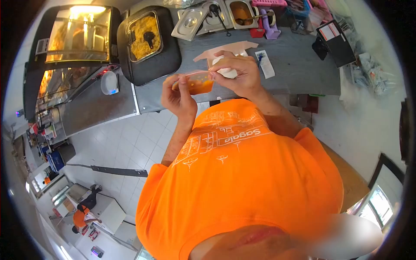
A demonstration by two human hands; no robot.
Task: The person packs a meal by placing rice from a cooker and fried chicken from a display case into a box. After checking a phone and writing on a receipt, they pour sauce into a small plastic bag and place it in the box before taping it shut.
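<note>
My left hand (178,96) pinches the left end of a small clear bag (200,86) with orange liquid inside. The bag's other top corner is between the thumb and fingers of my right hand (240,74). It hangs tilted in front of the counter's near edge. A white rounded thing (227,73) shows just under my right fingers, partly covered by them. Behind the hands, a sheet of pinkish-brown paper (227,47) lies spread on the grey counter (299,73).
A black warmer with yellow food (145,37) stands left, beside a lit glass display case (80,37). Steel pans (189,21) and a pan of brown sauce (241,12) line the back. A white packet (265,65) and black stand (336,43) are right. Another person (82,216) bends over a far counter.
</note>
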